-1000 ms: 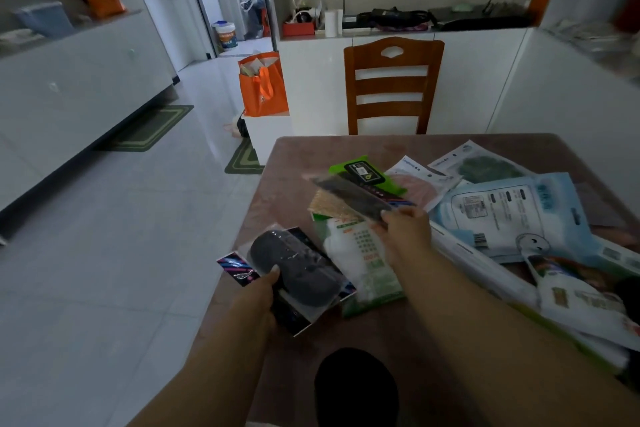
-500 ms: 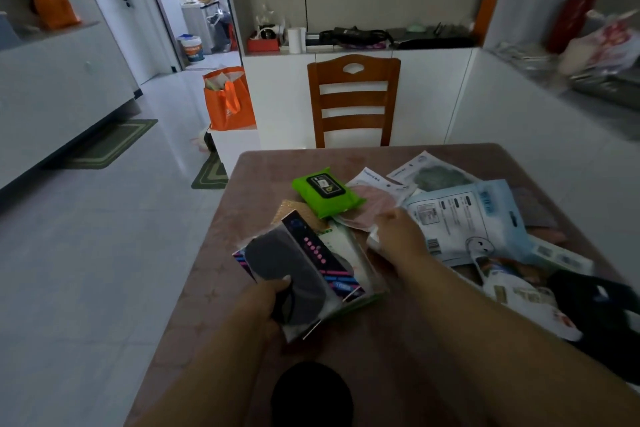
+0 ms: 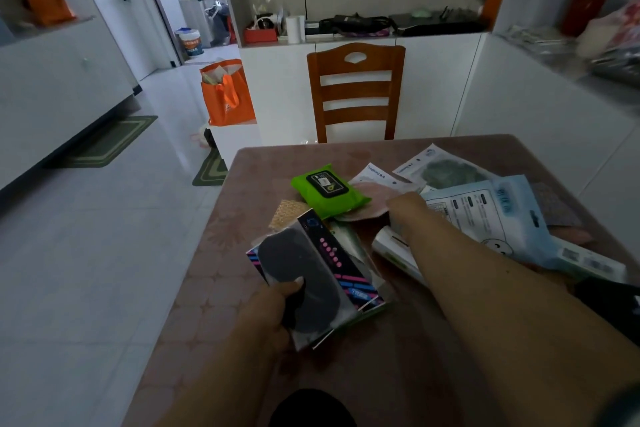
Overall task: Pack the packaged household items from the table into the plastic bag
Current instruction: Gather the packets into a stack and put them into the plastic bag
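My left hand (image 3: pixel 268 317) grips a stack of packets just above the brown table (image 3: pixel 207 270). On top of the stack is a black pad packet with pink and blue stripes (image 3: pixel 311 274); a green-and-white packet shows beneath it. My right hand (image 3: pixel 405 213) lies knuckles-up on the pile, at the edge of a pink packet (image 3: pixel 372 196); its fingers are hidden. A green wipes pack (image 3: pixel 329 185) lies flat just behind. A white roll (image 3: pixel 393 246), a pale blue packet (image 3: pixel 491 215) and a grey-green pad packet (image 3: pixel 446 173) lie to the right.
A wooden chair (image 3: pixel 356 94) stands at the table's far edge. On the floor to the left sit an orange bag (image 3: pixel 227 97) and a white box. Something black (image 3: pixel 609 298) lies at the table's right edge. A person sits in the far room.
My right hand has laid the striped packet on the stack in my left hand and moved right onto the pile. The stack has shifted slightly inward over the table.
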{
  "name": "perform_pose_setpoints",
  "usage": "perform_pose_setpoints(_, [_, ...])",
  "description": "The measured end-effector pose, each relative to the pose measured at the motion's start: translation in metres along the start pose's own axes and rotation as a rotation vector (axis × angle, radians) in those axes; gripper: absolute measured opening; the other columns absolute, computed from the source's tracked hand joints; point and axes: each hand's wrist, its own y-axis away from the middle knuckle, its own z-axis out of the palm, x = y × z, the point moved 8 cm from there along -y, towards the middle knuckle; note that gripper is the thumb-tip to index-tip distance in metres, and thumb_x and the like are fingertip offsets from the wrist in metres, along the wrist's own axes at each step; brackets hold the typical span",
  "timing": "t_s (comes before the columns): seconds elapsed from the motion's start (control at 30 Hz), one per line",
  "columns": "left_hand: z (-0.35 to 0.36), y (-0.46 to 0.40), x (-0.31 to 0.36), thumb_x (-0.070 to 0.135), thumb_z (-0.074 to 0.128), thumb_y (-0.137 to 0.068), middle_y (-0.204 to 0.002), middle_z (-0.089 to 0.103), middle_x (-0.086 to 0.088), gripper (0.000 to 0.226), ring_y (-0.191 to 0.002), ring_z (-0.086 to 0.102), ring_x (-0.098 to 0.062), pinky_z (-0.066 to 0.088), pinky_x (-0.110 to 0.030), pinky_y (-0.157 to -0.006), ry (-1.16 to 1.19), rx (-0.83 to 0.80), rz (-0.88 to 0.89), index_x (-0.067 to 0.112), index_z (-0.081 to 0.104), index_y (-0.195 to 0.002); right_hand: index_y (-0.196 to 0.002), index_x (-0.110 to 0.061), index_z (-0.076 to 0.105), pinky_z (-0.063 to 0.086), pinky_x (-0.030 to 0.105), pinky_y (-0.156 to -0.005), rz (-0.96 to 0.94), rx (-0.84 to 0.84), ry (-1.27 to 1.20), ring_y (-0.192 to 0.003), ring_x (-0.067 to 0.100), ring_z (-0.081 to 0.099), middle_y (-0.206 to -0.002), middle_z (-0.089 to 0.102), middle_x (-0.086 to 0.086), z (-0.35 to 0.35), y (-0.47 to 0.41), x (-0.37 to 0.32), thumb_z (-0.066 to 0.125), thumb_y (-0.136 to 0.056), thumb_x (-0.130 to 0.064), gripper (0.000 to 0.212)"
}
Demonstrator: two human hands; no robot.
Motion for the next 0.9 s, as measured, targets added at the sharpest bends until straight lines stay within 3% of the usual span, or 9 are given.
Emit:
perform_pose_setpoints(0.07, [0.000,0.000,0.000,0.006,0.064,-0.086,-0.094,0.064,-0.018,0.013,-0.086,0.060,-0.038,0.048,-0.057,-0.090,-0.008,0.007,0.000,0.002,0.056,-0.096,-0.124,-0.004,0.057,0.045,0.029,-0.082,-0.099,0.156,0.159,-0.117,0.029,0.056,-0.131,0.058,0.014,-0.013,-0.003,-0.007,0.058,-0.090,-0.029,0.042])
perform_pose_setpoints(0.17, [0.002,0.006,-0.004,0.006,0.063,-0.088,-0.092,0.064,-0.019,0.008,-0.082,0.061,-0.037,0.048,-0.057,-0.089,-0.006,0.001,-0.020,0.001,0.057,-0.089,-0.111,-0.005,0.068,0.050,0.029,-0.084,-0.166,0.214,0.202,-0.105,0.028,0.063,-0.114,0.068,0.013,-0.022,0.000,-0.011,0.064,-0.083,-0.040,0.045])
perform_pose_setpoints(0.27, [0.004,0.012,-0.008,0.006,0.062,-0.088,-0.086,0.069,-0.019,0.007,-0.077,0.064,-0.036,0.053,-0.047,-0.067,-0.007,-0.018,-0.030,0.000,0.060,-0.089,-0.102,-0.001,0.070,0.052,0.034,-0.085,-0.128,0.338,0.102,-0.101,0.031,0.065,-0.108,0.070,0.015,-0.039,0.008,-0.006,0.062,-0.087,-0.031,0.034])
perform_pose_setpoints(0.37, [0.002,0.016,-0.011,0.005,0.062,-0.087,-0.060,0.073,-0.013,0.006,-0.063,0.067,-0.030,0.054,-0.033,-0.045,-0.031,-0.003,-0.017,0.001,0.062,-0.083,-0.084,-0.012,0.068,0.054,0.038,-0.084,-0.140,0.424,-0.008,-0.095,0.028,0.065,-0.099,0.070,0.011,-0.052,0.020,-0.006,0.060,-0.088,-0.021,0.013])
perform_pose_setpoints(0.43, [0.002,0.020,-0.011,0.006,0.062,-0.087,-0.056,0.072,-0.012,0.007,-0.055,0.067,-0.028,0.053,-0.029,-0.041,-0.041,-0.022,-0.017,0.000,0.064,-0.083,-0.067,-0.027,0.063,0.057,0.037,-0.080,-0.270,0.333,-0.222,-0.088,0.020,0.067,-0.086,0.069,-0.002,-0.050,0.034,-0.024,0.068,-0.082,-0.012,0.022])
perform_pose_setpoints(0.53, [0.004,0.021,-0.010,0.017,0.060,-0.090,-0.066,0.075,-0.015,0.020,-0.056,0.071,-0.031,0.055,-0.032,-0.045,0.003,-0.094,-0.037,-0.001,0.069,-0.088,-0.064,-0.025,0.063,0.056,0.029,-0.068,-0.364,0.169,-0.487,-0.081,0.014,0.066,-0.081,0.068,-0.006,-0.052,0.064,-0.048,0.071,-0.076,-0.001,0.028])
perform_pose_setpoints(0.67, [0.010,0.014,-0.005,0.044,0.049,-0.092,-0.097,0.075,-0.018,0.046,-0.084,0.072,-0.036,0.057,-0.043,-0.065,0.148,-0.235,-0.003,0.006,0.071,-0.109,-0.065,-0.018,0.069,0.058,0.031,-0.063,-0.336,-0.180,-0.853,-0.074,0.019,0.070,-0.077,0.072,0.002,-0.046,0.094,-0.061,0.065,-0.074,0.009,0.029])
perform_pose_setpoints(0.8, [0.005,0.009,-0.006,0.079,0.025,-0.080,-0.098,0.074,-0.023,0.089,-0.084,0.071,-0.042,0.053,-0.050,-0.070,0.341,-0.308,-0.049,0.009,0.067,-0.114,-0.072,-0.017,0.068,0.055,0.037,-0.071,-0.228,-0.097,-0.422,-0.082,0.022,0.065,-0.086,0.070,0.006,-0.034,0.098,-0.014,0.061,-0.073,0.009,0.027])
perform_pose_setpoints(0.9, [0.001,0.010,-0.011,0.089,0.036,-0.064,-0.110,0.071,-0.022,0.098,-0.098,0.066,-0.043,0.053,-0.055,-0.073,0.341,-0.322,-0.112,0.010,0.067,-0.113,-0.072,-0.016,0.068,0.058,0.040,-0.075,-0.187,-0.112,-0.190,-0.080,0.025,0.066,-0.078,0.069,0.005,-0.013,0.094,0.027,0.064,-0.071,0.010,0.026])
